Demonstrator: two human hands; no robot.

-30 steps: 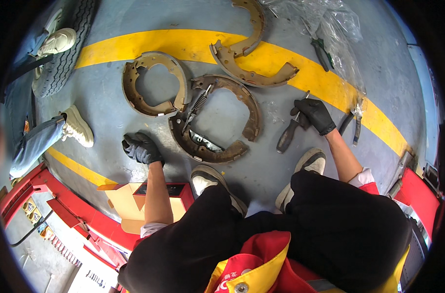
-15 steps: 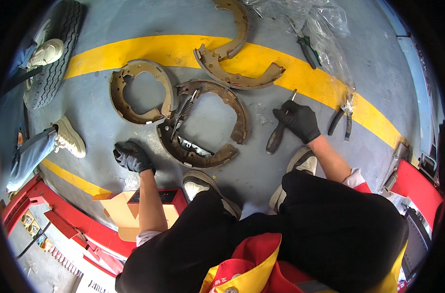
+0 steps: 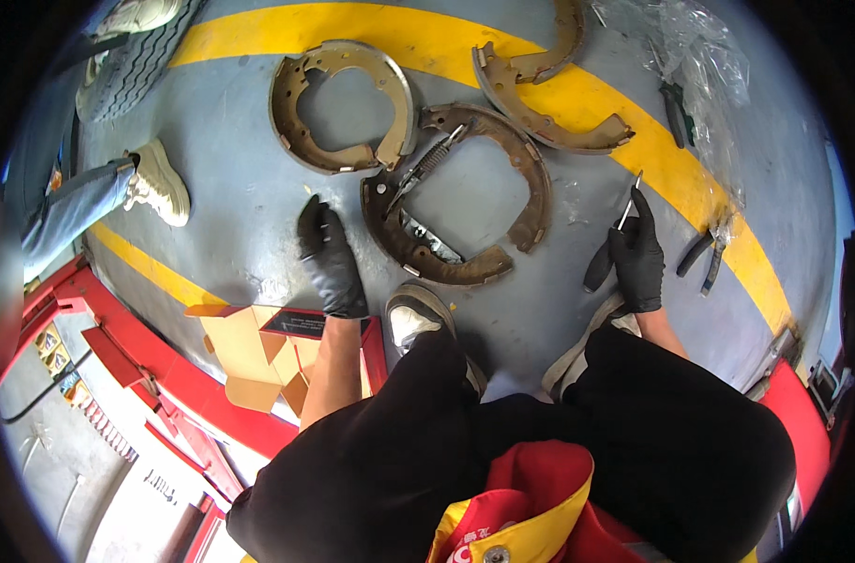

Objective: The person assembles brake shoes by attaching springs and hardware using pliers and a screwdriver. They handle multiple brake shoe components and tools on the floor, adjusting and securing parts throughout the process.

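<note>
My right hand (image 3: 639,261), in a black glove, is closed around a screwdriver (image 3: 626,211). Its dark handle sticks out on the left of the hand and its metal shaft points away from me. My left hand (image 3: 333,267), also gloved, hovers over the floor with its fingers stretched out and nothing visible in them. Between the hands lies a pair of curved, rusty brake shoes (image 3: 540,192), with a spring-wrapped adjuster (image 3: 427,164) across their left side. A second pair of brake shoes (image 3: 291,117) lies to the left, touching or nearly touching the first.
More brake shoes (image 3: 563,139) lie at the upper right on a yellow floor stripe (image 3: 437,42). Pliers (image 3: 704,261), green-handled pliers (image 3: 676,113) and clear plastic wrap (image 3: 704,56) are on the right. An open cardboard box (image 3: 249,352) stands near my left forearm. Another person's shoe (image 3: 160,183) and a tire (image 3: 132,80) are at left.
My view has shifted, so the floor things sit further right. My left hand has gone from curled to stretched fingers. My right hand still holds the screwdriver, with more of its shaft showing.
</note>
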